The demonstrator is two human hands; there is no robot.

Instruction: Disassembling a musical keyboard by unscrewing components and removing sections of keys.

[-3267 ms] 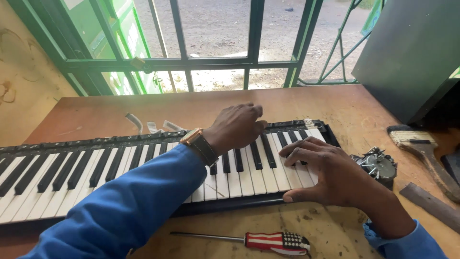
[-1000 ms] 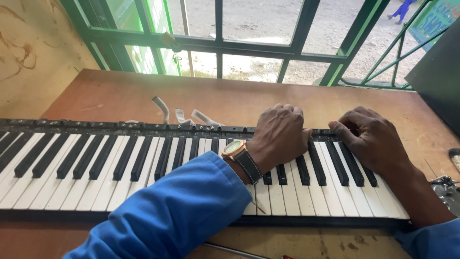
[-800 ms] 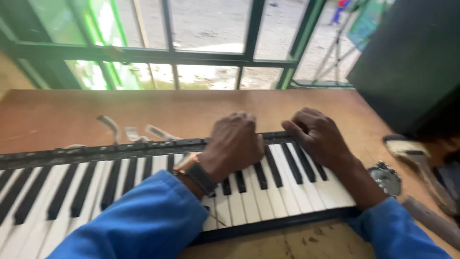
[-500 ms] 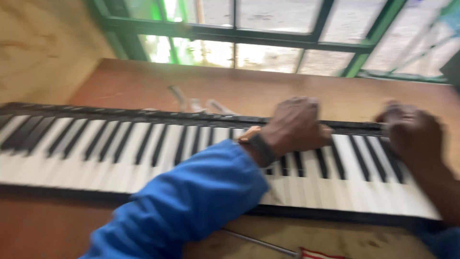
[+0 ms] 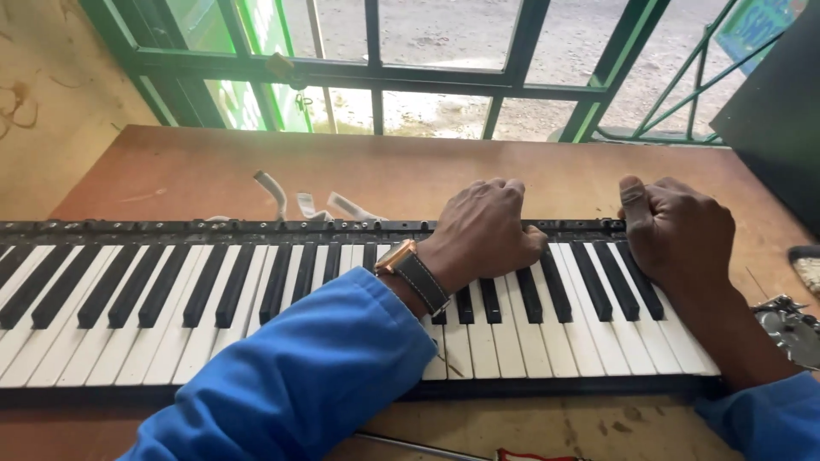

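A bare keyboard key assembly [image 5: 171, 299] with white and black keys lies across a wooden table [image 5: 196, 175]. My left hand [image 5: 483, 230] rests knuckles-up on the keys near the back rail, fingers curled over the rear edge; a watch [image 5: 414, 273] sits on that wrist, above a blue sleeve. My right hand [image 5: 679, 226] lies on the right end of the keys, its fingers curled at the back right corner of the assembly. Whether either hand grips the rail I cannot tell.
Loose white key pieces [image 5: 307, 201] lie on the table behind the keyboard. A screwdriver with a red handle [image 5: 512, 452] lies at the front edge. A metal part [image 5: 790, 320] sits at the right. A green window frame [image 5: 376, 72] and a dark panel [image 5: 777, 119] stand behind.
My right hand has moved from the front right keys to the back right corner. My left hand stays at the back rail. The view has swung left and right.
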